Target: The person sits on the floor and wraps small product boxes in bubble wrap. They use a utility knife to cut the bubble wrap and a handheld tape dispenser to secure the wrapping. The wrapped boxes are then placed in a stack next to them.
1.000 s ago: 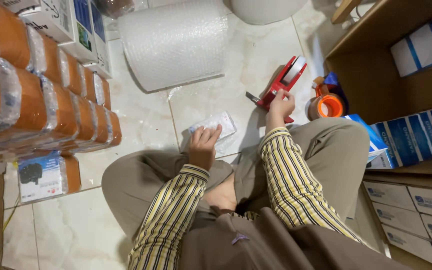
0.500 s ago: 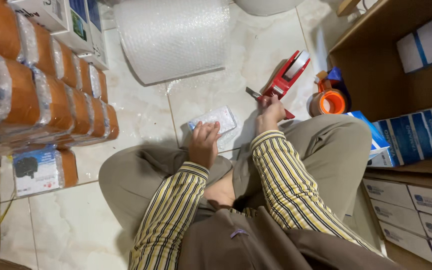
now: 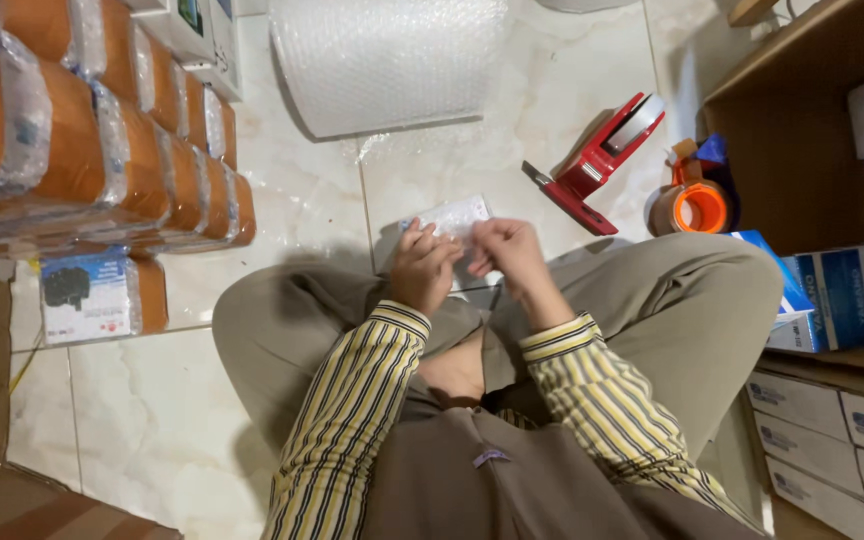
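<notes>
Right hand (image 3: 510, 250) had left the red tape dispenser (image 3: 600, 160), which a second earlier it was gripping, and came back to the small bubble-wrapped packet (image 3: 449, 218) on the floor tile in front of the crossed legs. Dispenser now lay alone on the tile, well apart from both hands, next to the orange tape roll (image 3: 699, 207). Left hand (image 3: 422, 268) stayed on the packet's near edge throughout, fingers curled onto it. Right hand's fingers were pinched on the packet's right near edge, so both hands were closed on the same packet, close together, almost touching. Judged as taping step over and the work shifted to handling or pressing the wrap by hand. Big bubble wrap roll (image 3: 387, 60) sat beyond it, stacked orange wrapped parcels (image 3: 102, 150) at left, unchanged.
</notes>
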